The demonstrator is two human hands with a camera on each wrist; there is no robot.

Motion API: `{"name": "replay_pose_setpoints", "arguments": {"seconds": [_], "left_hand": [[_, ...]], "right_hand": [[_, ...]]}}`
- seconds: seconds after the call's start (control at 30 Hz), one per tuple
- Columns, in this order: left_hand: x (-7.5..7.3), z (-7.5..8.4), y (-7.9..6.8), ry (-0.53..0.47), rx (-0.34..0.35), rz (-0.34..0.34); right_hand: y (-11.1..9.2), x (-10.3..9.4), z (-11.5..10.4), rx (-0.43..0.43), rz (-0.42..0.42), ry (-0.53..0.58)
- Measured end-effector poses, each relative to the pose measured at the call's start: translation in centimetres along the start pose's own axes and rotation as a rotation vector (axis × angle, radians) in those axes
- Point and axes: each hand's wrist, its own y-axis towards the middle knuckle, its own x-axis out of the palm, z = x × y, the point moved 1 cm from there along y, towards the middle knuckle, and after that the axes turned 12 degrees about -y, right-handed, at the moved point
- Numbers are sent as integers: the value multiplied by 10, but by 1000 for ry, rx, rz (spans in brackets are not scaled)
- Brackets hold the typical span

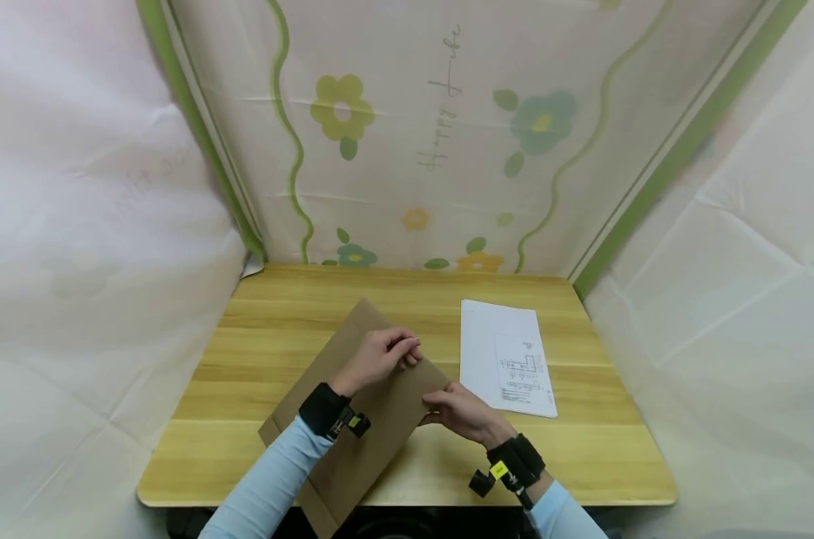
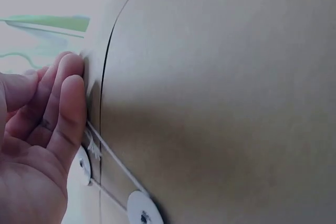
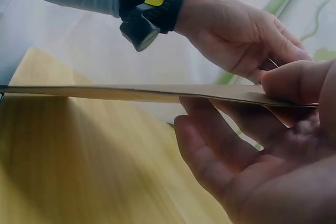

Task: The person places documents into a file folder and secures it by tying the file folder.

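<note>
A brown kraft document envelope point(image 1: 393, 412) is held slanted above the front of the table. My right hand point(image 1: 467, 412) grips its right edge; in the right wrist view the thumb point(image 3: 296, 82) lies on top and the fingers underneath. Over the upper part is my left hand point(image 1: 378, 355), thumb and fingertips together. Up close in the left wrist view, a thin white string point(image 2: 118, 161) stretches from a round white button point(image 2: 144, 211) to the left fingers, which appear to pinch it, though its end is hidden. Another white button point(image 2: 83, 165) with a frayed tuft sits beyond the flap line.
A stack of white paper sheets point(image 1: 488, 322) with a printed drawing lies right of the envelope on the wooden table point(image 1: 602, 427). Pale fabric walls with flower prints point(image 1: 343, 108) enclose the table's back and sides.
</note>
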Motion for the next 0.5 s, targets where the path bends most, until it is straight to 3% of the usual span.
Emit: {"name": "replay_pose_setpoints", "arguments": {"seconds": [0.23, 0.5], "left_hand": [[-3, 1, 7, -34, -12, -51], [-2, 2, 14, -61, -62, -71]], "right_hand": [[-1, -1, -1, 23, 15, -19], [-2, -2, 0, -1, -25, -15]]}}
